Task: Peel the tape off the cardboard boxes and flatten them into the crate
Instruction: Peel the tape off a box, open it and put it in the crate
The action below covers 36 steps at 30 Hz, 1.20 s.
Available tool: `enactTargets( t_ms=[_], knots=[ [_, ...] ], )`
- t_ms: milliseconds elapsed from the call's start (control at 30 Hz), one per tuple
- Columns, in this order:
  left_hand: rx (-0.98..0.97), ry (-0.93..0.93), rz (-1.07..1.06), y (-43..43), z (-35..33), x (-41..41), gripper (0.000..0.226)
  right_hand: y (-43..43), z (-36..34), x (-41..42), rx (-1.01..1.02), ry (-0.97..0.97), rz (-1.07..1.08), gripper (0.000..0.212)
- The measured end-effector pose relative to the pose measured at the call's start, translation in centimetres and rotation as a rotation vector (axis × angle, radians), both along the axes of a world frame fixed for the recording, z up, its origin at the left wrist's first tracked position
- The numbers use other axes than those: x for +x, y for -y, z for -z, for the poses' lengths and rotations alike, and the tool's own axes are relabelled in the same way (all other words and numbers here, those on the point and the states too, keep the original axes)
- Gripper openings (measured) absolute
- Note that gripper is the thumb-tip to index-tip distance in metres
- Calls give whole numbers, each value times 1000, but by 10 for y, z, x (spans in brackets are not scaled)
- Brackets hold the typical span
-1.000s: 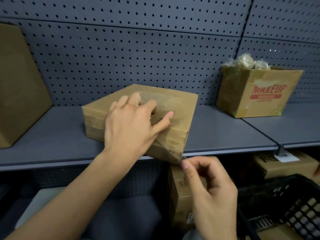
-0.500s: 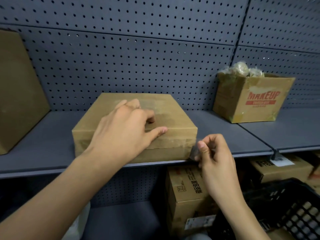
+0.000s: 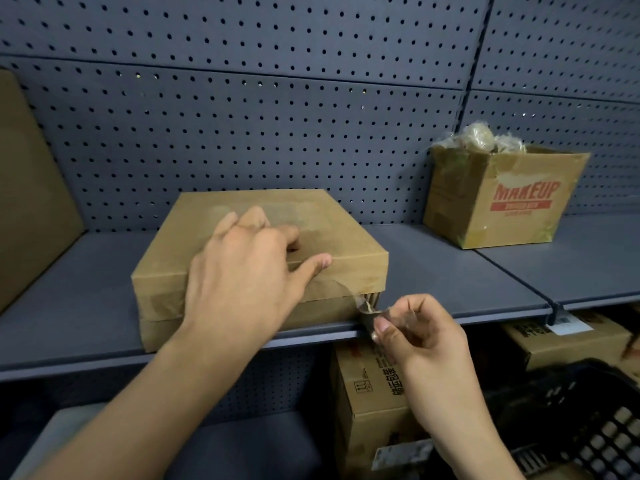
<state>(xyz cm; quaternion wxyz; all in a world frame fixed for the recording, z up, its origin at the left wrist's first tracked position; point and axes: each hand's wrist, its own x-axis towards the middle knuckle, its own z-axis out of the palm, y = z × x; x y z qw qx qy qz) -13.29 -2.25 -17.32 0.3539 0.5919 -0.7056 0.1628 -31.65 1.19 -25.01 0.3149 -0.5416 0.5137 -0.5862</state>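
The left hand (image 3: 242,282) and right hand (image 3: 422,341) are bare, with short, plain fingernails. Both forearms (image 3: 138,410) are uncovered down to the lower edge of view.

The left hand (image 3: 242,271) hides the mid of the flat box (image 3: 346,244), top & front. The clear tape (image 3: 349,296) is hard to see; its end is lost in the right hand (image 3: 426,334). The big box (image 3: 31,202) is cut off at the left edge, the black crate (image 3: 588,420) at bottom right. Small print on the MAKEUP box (image 3: 512,202) is too tiny to read.
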Motion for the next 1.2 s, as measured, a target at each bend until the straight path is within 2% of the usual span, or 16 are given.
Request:
enactTargets(
  t_ms=[167, 300, 433, 567, 667, 733, 800, 867, 933, 1067, 1200],
  knots=[
    [-4, -11, 0, 1, 0, 0, 52, -6, -3, 5, -15, 105, -75, 17],
    [1, 9, -15, 1, -1, -3, 50, -19, -10, 19, -66, 101, -161, 23],
    [56, 23, 52, 1, -6, 2, 46, -17, -10, 13, -70, 79, -82, 24],
    [149, -148, 241, -2, -17, 26, 28, -10, -7, 7, -77, 26, -25, 27],
    [78, -108, 222, 1, -26, 48, 18, -3, -4, 6, -120, -77, 42, 30],
    [98, -46, 182, 5, -33, 65, 22, 2, -5, 6, -105, -164, 57, 42],
    [245, 3, 182, 9, -39, 82, 37, 5, -6, 7, -96, -294, 72, 49],
    [394, 17, 220, 11, -42, 96, 46, 7, -6, 9, -130, -411, 112, 39],
    [463, -33, 255, 13, -42, 105, 48, 9, -5, 12, -192, -438, 146, 27],
    [453, -87, 265, 15, -40, 105, 54, 9, -1, 21, -253, -428, 142, 26],
    [423, -131, 254, 13, -32, 100, 67, 8, -3, 30, -333, -448, 242, 31]
  ],
)
